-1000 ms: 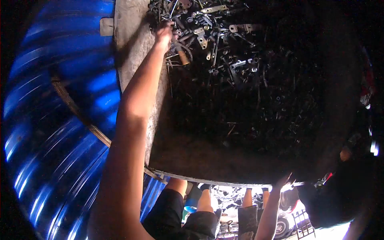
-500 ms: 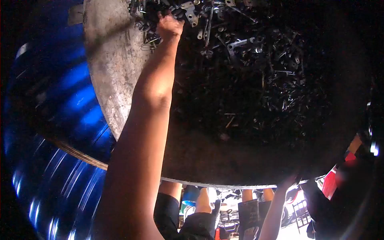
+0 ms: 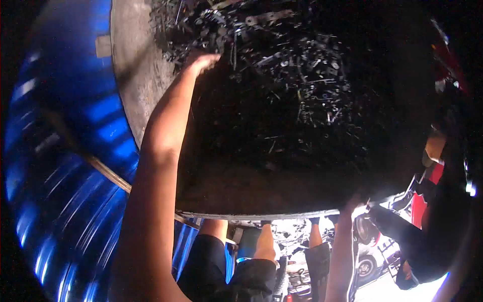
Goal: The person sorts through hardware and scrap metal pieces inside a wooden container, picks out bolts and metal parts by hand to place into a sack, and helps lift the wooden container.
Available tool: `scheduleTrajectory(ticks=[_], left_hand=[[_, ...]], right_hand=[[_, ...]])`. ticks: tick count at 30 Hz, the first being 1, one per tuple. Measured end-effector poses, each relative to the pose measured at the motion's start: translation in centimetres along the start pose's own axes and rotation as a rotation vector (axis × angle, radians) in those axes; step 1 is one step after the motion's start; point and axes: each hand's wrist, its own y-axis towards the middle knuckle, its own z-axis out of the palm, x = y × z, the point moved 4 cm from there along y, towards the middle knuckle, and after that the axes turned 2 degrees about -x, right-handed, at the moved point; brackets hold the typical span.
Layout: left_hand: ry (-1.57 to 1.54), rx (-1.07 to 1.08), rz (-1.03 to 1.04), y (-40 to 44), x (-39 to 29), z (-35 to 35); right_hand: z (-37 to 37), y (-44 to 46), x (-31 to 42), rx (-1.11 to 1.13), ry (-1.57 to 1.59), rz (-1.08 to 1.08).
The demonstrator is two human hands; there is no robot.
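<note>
Through the head camera, I have my left hand (image 3: 204, 61) at loose metal parts (image 3: 312, 75) spread ahead and rightward; blur hides whether it pinches any. My right hand (image 3: 357, 207) is at the near edge of the tabletop (image 3: 143, 95), grip unclear. Left of the left hand stands blue corrugated sheeting (image 3: 105, 108), its small mark unreadable.

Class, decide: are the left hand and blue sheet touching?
Apart: the head view shows the pale tabletop between the left hand and the blue sheet.
</note>
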Motion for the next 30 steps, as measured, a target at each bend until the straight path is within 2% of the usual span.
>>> scheduleTrajectory(ticks=[1,2,3,4,5,6,7,8,9,10,14,16,17,20,22,23,25,27,28,29,30], left_hand=[[-0.232,0.055,0.002,-5.6,-2.3,0.0],[-0.224,0.159,-0.028,-5.8,-1.0,0.7],[-0.406,0.23,-0.047,-8.7,-1.3,1.9],[-0.382,0.287,-0.01,-9.2,0.7,3.0],[-0.625,0.244,-0.003,-15.2,-1.3,5.0],[-0.768,0.484,0.09,-16.7,0.5,7.5],[-0.639,0.492,-0.027,-18.8,1.2,10.1],[-0.635,0.478,-0.011,-23.5,-0.1,12.1],[-0.191,0.489,-0.2,-28.1,-2.1,12.9],[-0.215,0.632,-0.129,-31.3,-3.0,15.0],[-0.292,0.873,0.064,-43.2,-9.8,22.7],[-0.297,1.016,0.151,-48.5,-14.4,24.5],[-0.282,1.06,0.132,-49.8,-15.0,25.9],[-0.122,1.123,0.318,-54.8,-18.6,30.0],[-0.077,1.217,0.335,-58.1,-20.3,34.1],[-0.048,1.244,0.276,-58.9,-20.5,36.7],[-0.043,1.292,0.182,-60.2,-21.1,42.6],[-0.039,1.346,0.065,-61.1,-21.8,49.4],[-0.023,1.378,-0.009,-61.4,-22.3,53.1],[-0.007,1.366,-0.043,-61.9,-23.0,56.6],[0.006,1.349,-0.072,-62.5,-24.2,59.6]], right_hand=[[-0.3,0.0,-0.3,0.007,0.007,0.009],[-0.5,0.1,-0.3,0.015,0.013,0.012],[-0.7,0.3,-0.4,0.025,0.024,0.012],[-0.8,0.5,-0.2,0.04,0.033,0.006],[-0.8,0.6,0.0,0.051,0.042,0.003],[-1.0,0.6,0.3,0.06,0.041,0.006],[-0.8,0.3,1.3,0.08,0.041,0.009],[-1.1,0.5,1.1,0.088,0.037,0.04],[-1.4,0.4,1.0,0.097,0.034,0.072],[-1.6,0.5,1.0,0.11,0.036,0.11],[-3.4,0.2,1.9,0.16,0.077,0.225],[-4.6,-0.1,2.4,0.126,-0.042,0.163],[-3.6,-0.1,1.9,0.106,-0.012,0.157],[-4.2,0.1,0.6,0.144,0.02,0.095],[-7.6,0.3,-1.6,0.26,0.294,0.0],[-7.7,0.1,-3.3,0.273,0.432,-0.055],[-4.3,-1.6,-8.8,0.186,0.76,-0.154],[-0.8,-4.6,-15.9,0.132,0.961,-0.145],[0.3,-6.4,-20.3,0.132,0.992,-0.101],[0.1,-8.1,-24.3,0.285,1.014,0.033],[-1.5,-9.4,-27.8,0.268,0.914,0.019]])
